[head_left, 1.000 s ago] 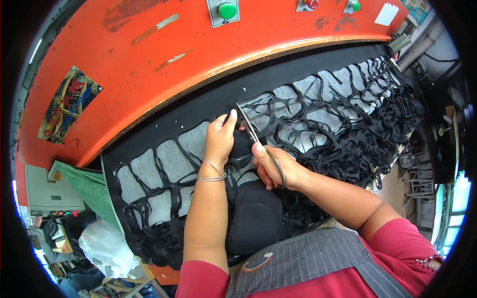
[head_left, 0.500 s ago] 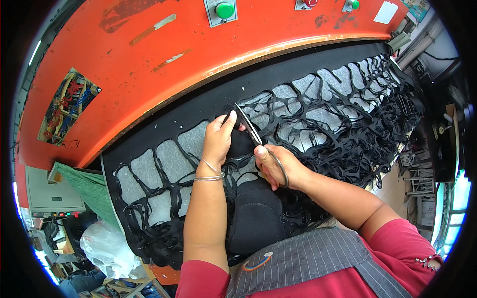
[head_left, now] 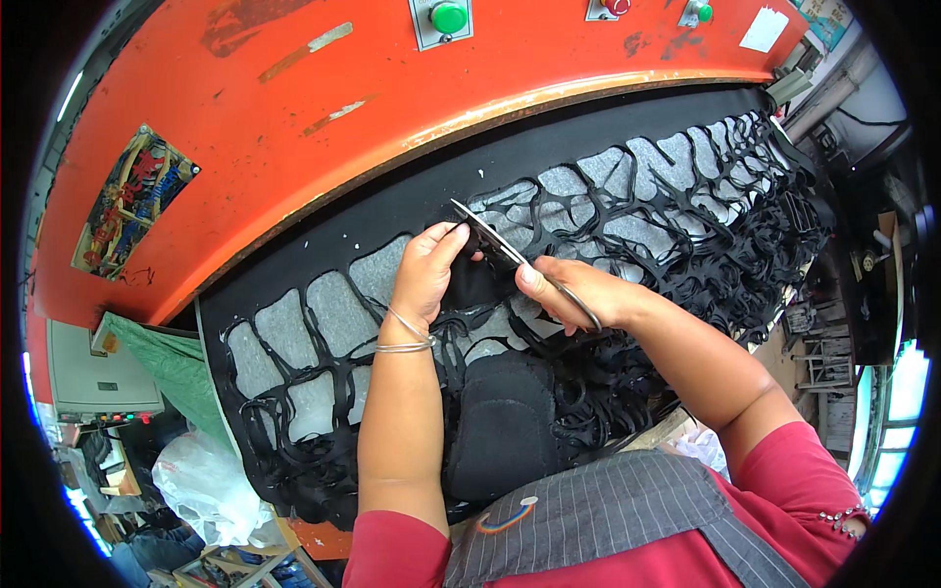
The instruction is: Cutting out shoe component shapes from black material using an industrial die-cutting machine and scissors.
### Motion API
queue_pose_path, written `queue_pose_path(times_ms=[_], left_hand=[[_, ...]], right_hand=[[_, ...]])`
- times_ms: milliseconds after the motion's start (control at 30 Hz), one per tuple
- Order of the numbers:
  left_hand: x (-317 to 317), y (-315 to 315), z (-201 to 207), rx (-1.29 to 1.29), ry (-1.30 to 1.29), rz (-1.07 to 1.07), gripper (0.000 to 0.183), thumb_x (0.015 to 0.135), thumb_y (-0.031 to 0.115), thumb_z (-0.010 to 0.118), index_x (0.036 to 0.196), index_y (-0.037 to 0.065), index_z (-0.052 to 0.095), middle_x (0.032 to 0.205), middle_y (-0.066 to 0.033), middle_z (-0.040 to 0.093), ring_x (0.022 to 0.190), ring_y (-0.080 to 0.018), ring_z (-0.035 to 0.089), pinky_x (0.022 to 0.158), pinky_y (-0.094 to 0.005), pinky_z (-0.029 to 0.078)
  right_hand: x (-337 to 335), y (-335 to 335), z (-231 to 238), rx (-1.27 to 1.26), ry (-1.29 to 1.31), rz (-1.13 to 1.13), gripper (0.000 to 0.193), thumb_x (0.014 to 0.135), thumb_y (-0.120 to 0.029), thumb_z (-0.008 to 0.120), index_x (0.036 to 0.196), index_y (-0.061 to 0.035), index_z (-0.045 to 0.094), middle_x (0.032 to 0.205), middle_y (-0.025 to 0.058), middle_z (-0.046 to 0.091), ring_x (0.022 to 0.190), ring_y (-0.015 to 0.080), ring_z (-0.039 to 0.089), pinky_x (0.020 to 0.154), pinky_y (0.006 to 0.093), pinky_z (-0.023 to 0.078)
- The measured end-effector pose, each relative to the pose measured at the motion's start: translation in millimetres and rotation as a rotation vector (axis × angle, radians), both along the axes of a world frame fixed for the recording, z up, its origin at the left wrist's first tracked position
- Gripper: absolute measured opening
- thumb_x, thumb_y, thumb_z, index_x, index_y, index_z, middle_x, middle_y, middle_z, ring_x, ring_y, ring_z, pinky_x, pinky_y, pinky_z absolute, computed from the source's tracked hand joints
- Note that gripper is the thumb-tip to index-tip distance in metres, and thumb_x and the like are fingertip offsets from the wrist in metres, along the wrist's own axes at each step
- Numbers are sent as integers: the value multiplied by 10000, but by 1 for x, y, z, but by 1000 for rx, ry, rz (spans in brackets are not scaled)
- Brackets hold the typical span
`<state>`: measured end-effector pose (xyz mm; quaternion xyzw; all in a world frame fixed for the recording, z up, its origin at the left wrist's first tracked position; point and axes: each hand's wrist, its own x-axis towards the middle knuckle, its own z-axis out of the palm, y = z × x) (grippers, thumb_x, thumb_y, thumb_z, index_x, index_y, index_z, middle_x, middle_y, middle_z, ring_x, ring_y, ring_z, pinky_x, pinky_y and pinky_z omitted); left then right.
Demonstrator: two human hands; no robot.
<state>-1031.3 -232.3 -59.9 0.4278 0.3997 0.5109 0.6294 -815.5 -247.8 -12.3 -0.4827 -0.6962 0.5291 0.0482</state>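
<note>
My left hand [head_left: 421, 274] pinches a piece of black fabric [head_left: 472, 286] between thumb and fingers; part of the piece is hidden behind the hands. In my right hand [head_left: 583, 291] is a pair of scissors [head_left: 498, 243], fingers wrapped round the handles. Its blades point up and left, with the tips just above my left fingertips and close to the fabric edge. Below them spreads a black sheet [head_left: 333, 233] full of cut-out openings, its strips tangled over a grey surface [head_left: 338, 318]. Nearest my body lies a rounded black fabric piece [head_left: 505, 416].
An orange machine front [head_left: 294, 127] with a green button [head_left: 448, 18] and a red button [head_left: 616, 6] runs along the far side. Loose black strips [head_left: 706, 250] heap up on the right. A green cloth [head_left: 162, 367] and a clear plastic bag [head_left: 206, 490] are at the left.
The scissors have tilted further left, their tips now above my left fingertips. My right hand has shifted right and up, while my left hand stays nearly in place, still pinching the fabric.
</note>
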Motion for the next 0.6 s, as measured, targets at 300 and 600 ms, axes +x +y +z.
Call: queue_pose_path(times_ms=[300, 600], left_hand=[[0, 0, -6, 13, 64, -10, 179, 951, 162, 562, 970, 14, 659, 877, -22, 654, 799, -106, 585, 777, -253, 464], [-3, 0, -9, 40, 60, -9, 179, 952, 165, 563, 974, 12, 655, 884, -20, 652, 801, -106, 583, 780, -253, 465]], right_hand=[[-7, -2, 5, 20, -131, 40, 948, 848, -806, 237, 882, 90, 543, 792, 236, 600, 794, 329, 613, 714, 401, 475], [-19, -3, 3, 19, -62, -50, 921, 826, -815, 308, 830, 77, 536, 597, 155, 573, 560, 275, 627, 516, 359, 486]])
